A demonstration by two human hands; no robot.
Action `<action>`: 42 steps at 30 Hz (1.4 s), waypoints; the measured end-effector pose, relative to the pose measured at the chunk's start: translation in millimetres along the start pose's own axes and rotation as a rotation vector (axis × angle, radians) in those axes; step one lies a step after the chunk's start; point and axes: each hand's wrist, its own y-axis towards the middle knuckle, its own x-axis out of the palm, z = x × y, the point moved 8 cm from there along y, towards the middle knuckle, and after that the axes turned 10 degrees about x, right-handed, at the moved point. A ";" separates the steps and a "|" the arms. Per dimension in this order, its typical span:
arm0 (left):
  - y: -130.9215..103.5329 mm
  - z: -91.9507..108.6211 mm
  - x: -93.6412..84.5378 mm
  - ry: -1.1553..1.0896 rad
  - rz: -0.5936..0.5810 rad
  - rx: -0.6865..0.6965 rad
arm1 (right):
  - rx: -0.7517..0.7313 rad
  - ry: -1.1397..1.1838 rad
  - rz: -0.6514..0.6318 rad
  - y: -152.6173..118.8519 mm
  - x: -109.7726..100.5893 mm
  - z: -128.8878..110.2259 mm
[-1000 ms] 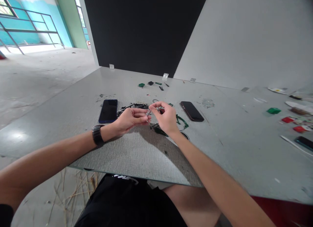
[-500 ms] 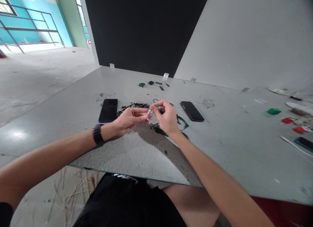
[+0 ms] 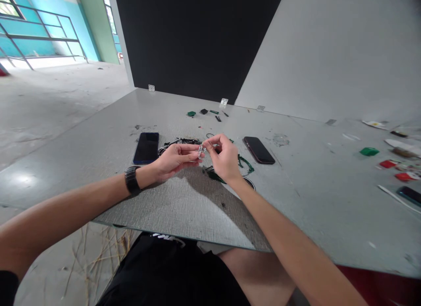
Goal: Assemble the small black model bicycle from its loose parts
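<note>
A small silvery, shiny piece [image 3: 201,151] is held up between both hands above the table. My left hand [image 3: 177,159] pinches it from the left between thumb and fingers. From the right, my right hand [image 3: 224,157] has thumb and forefinger closed at its upper edge; its exact kind is too small to make out. Below and behind the hands lie a tangle of thin black parts [image 3: 184,142] and green curved parts [image 3: 246,164], partly covered by the hands. A ring-shaped piece [image 3: 250,183] shows beside my right wrist.
A dark phone [image 3: 146,148] lies left of the hands, another phone [image 3: 258,150] to the right. Small green [image 3: 191,114] and black pieces [image 3: 204,111] sit farther back. At far right are a green piece [image 3: 369,151], red-tipped items [image 3: 406,176] and a white strip [image 3: 397,198]. Upright panels [image 3: 197,42] close the back.
The silvery piece has turned slightly between my fingers and now appears more upright. Both hands stay in nearly the same place; the view has shifted very little.
</note>
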 end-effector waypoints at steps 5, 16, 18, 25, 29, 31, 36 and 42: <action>0.0 0.3 -0.6 0.043 -0.005 0.008 | -0.012 -0.048 0.003 -0.9 -0.8 -1.9; 0.5 5.3 2.6 0.124 -0.033 0.054 | -0.086 -0.125 -0.002 -3.5 0.2 -10.1; 0.3 6.3 3.6 0.138 -0.042 0.059 | -0.090 -0.138 0.000 -3.5 0.2 -9.7; 0.0 5.1 3.3 0.148 -0.048 0.058 | -0.099 -0.163 0.001 -3.7 1.1 -9.1; 0.3 5.1 2.5 0.165 -0.051 0.069 | -0.088 -0.157 -0.002 -3.6 1.5 -8.6; 0.5 5.5 1.8 0.180 -0.041 0.074 | -0.076 -0.146 -0.002 -3.5 1.5 -8.3; 1.8 7.6 -0.7 0.246 -0.002 0.113 | -0.072 -0.100 -0.014 -3.5 1.6 -10.3; 3.2 13.8 -4.9 0.357 0.036 0.189 | 0.014 0.018 -0.074 -1.7 4.3 -6.8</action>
